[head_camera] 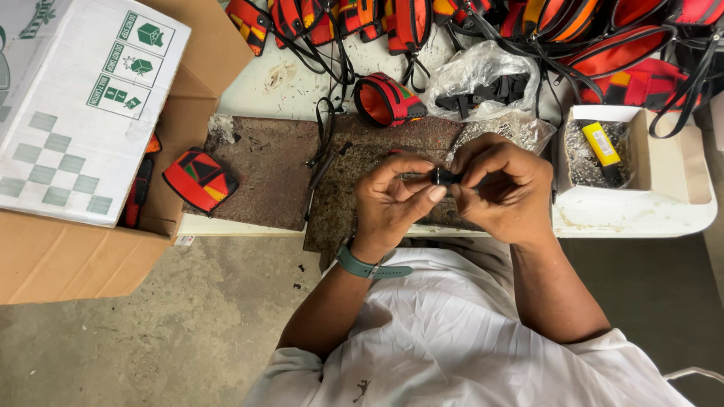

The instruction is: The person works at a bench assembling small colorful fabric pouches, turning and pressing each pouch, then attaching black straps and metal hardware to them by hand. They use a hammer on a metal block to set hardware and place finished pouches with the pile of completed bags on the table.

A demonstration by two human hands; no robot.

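Observation:
Both my hands meet over the worn brown mat (271, 173) at the table's front edge. My left hand (392, 200), with a green watch on its wrist, and my right hand (505, 188) pinch a small black plastic piece (445, 177) between their fingertips. A thin black strap (320, 162) lies on the mat just left of my left hand. What the piece attaches to is hidden by my fingers.
A cardboard box (83, 226) with an open white flap stands at left, a red patterned pouch (200, 179) beside it. Several red-orange pouches with black straps (528, 30) crowd the far side. A clear bag of black parts (483, 87) and a white box (664, 173) holding a yellow tube (601, 143) sit right.

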